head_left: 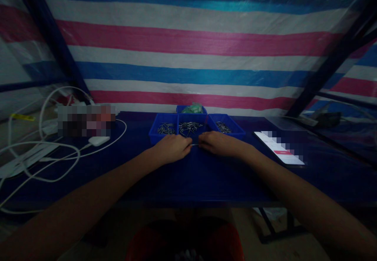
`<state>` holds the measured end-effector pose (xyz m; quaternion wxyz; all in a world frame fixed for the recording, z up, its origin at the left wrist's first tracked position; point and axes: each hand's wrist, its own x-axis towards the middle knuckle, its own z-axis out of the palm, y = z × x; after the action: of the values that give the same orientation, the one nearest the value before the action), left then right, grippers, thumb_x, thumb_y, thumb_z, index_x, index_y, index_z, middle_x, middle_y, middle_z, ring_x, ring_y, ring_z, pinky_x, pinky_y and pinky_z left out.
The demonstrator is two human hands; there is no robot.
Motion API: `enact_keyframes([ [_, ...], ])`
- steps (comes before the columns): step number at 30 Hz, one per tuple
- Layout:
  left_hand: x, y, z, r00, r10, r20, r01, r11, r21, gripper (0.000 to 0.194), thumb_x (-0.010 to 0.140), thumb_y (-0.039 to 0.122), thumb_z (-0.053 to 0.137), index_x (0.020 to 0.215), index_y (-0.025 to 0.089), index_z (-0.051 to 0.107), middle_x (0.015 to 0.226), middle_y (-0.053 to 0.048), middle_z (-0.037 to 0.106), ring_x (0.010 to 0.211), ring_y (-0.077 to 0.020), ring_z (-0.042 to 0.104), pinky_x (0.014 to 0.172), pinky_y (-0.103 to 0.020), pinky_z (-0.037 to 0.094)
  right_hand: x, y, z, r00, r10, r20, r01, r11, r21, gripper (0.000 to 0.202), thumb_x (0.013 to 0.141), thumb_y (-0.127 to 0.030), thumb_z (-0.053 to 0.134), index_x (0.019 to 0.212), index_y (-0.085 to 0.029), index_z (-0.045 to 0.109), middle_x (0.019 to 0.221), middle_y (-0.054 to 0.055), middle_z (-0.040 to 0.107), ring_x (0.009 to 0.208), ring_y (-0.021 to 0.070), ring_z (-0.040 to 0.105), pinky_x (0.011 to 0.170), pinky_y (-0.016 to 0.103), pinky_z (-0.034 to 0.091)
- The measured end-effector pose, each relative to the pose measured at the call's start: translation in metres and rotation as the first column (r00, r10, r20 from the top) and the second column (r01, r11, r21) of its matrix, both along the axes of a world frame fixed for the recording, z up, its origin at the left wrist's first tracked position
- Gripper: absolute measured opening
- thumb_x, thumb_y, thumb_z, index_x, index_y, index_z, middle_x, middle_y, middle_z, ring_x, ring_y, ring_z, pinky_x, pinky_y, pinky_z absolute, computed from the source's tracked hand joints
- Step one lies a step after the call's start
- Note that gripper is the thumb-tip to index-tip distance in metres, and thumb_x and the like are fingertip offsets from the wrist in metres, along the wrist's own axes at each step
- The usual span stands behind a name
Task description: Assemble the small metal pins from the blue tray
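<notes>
In the head view, my left hand and my right hand meet just in front of the blue bins, a small gap between them. A thin, shiny metal pin-like piece spans that gap. Closed fingertips of each hand pinch one end of it, so its ends are hidden. Behind my left hand is the left blue bin with small metal pieces. More slender metal pieces lie in the middle blue bin. The right blue bin also holds small metal parts.
A further blue bin at the back holds a green plastic bag. White cables and a white adapter lie on the left of the dark blue table. A lit phone or tablet lies at right. Striped sheeting hangs behind.
</notes>
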<state>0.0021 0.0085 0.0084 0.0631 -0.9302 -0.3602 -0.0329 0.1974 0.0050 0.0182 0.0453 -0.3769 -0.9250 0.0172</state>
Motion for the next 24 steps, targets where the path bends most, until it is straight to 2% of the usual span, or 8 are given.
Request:
enact_keyframes([
  [13, 0.0006, 0.0021, -0.0006, 1.000, -0.013, 0.020, 0.013, 1.000, -0.015, 0.029, 0.086, 0.029, 0.030, 0.089, 0.017, 0.056, 0.079, -0.007, 0.062, 0.065, -0.0163, 0.057, 0.059, -0.028, 0.040, 0.0002, 0.0005, -0.0018, 0.999, 0.031, -0.010, -0.031, 0.999, 0.024, 0.017, 0.086, -0.020, 0.037, 0.082, -0.015, 0.053, 0.078, 0.006, 0.057, 0.071, 0.0139, 0.053, 0.067, 0.026, 0.039],
  [21, 0.0037, -0.0004, 0.0008, 0.989, -0.061, 0.137, 0.063, 0.998, -0.007, 0.031, 0.089, 0.030, 0.030, 0.099, 0.018, 0.056, 0.090, -0.005, 0.062, 0.081, -0.0158, 0.057, 0.070, -0.027, 0.041, 0.0003, 0.0034, -0.0040, 0.998, 0.046, -0.030, -0.045, 0.999, 0.024, 0.018, 0.086, -0.019, 0.036, 0.085, -0.014, 0.053, 0.079, 0.007, 0.058, 0.072, 0.0146, 0.055, 0.068, 0.026, 0.039],
  [24, 0.0040, 0.0019, -0.0009, 0.977, -0.116, 0.179, 0.118, 0.993, -0.004, 0.027, 0.088, 0.027, 0.033, 0.100, 0.017, 0.056, 0.092, -0.005, 0.062, 0.083, -0.0144, 0.057, 0.071, -0.025, 0.040, 0.0000, 0.0041, -0.0063, 0.997, 0.062, -0.033, -0.061, 0.998, 0.030, 0.018, 0.086, -0.021, 0.037, 0.087, -0.014, 0.054, 0.081, 0.008, 0.059, 0.074, 0.0152, 0.055, 0.069, 0.027, 0.039],
])
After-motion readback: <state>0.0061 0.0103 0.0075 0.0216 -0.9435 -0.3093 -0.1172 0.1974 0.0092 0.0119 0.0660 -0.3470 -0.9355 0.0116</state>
